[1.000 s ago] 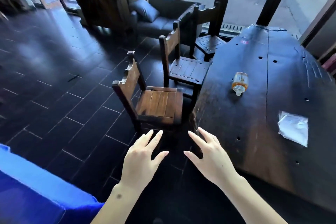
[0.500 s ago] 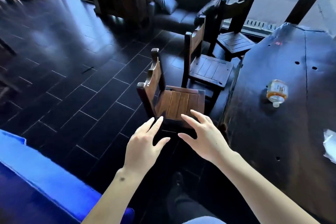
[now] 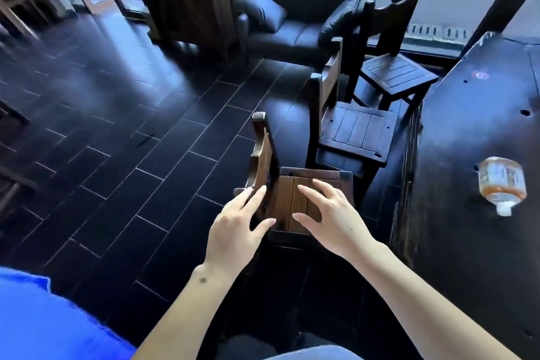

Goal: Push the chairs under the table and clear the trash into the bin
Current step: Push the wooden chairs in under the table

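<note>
Both hands have closed in on the nearest chair (image 3: pixel 304 202) since a second ago. My left hand (image 3: pixel 238 231) now sits at the backrest post, fingers straight, grip wide, holding nothing; contact unclear. My right hand (image 3: pixel 330 221) hovers over the seat, fingers spread, grip wide, empty. Chair is right under both grips, beside the worktop (image 3: pixel 467 242), not pushed in. Two more chairs beyond. Plastic bottle (image 3: pixel 501 184) lies on the worktop, right of my right hand. Bin not visible. Likely first push next.
</note>
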The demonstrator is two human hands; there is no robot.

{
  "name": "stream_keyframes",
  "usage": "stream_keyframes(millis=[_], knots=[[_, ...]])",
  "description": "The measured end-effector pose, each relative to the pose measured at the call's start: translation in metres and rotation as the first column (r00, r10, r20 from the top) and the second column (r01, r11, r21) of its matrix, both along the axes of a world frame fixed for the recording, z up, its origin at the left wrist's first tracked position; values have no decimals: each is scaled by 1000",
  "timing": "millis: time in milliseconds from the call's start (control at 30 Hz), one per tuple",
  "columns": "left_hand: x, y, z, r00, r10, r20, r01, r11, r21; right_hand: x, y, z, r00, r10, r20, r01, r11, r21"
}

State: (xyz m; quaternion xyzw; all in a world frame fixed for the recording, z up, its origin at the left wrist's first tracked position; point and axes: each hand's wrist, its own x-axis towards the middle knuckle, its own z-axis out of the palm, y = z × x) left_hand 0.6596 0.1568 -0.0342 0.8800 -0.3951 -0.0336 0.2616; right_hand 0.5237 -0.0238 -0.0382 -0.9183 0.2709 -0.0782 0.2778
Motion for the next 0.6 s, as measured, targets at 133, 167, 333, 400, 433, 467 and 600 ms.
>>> stream_keyframes(millis=[133, 167, 333, 400, 433, 467, 600], knots=[[46, -16, -5, 1000, -23, -1, 23, 1000, 2, 40, -12, -2, 1000, -27, -12, 28, 999, 24], [61, -21, -8, 999, -32, -4, 32, 999, -2, 52, -16, -4, 999, -46, -11, 46, 999, 20], [145, -41, -18, 993, -114, -31, 114, 993, -19, 119, -22, -16, 989, -145, -30, 145, 989, 18], [181, -43, -24, 988, -142, -55, 141, 990, -20, 147, -18, -21, 981, -195, -27, 195, 980, 32], [201, -43, -26, 984, -164, -71, 163, 986, -19, 162, -13, -23, 974, -225, -26, 226, 973, 40], [221, -42, -28, 978, -194, -79, 193, 981, -18, 177, -8, -25, 966, -257, -28, 258, 965, 44], [297, -31, -31, 951, -291, -101, 293, 956, 4, 234, 21, -26, 930, -362, -69, 367, 926, 86]])
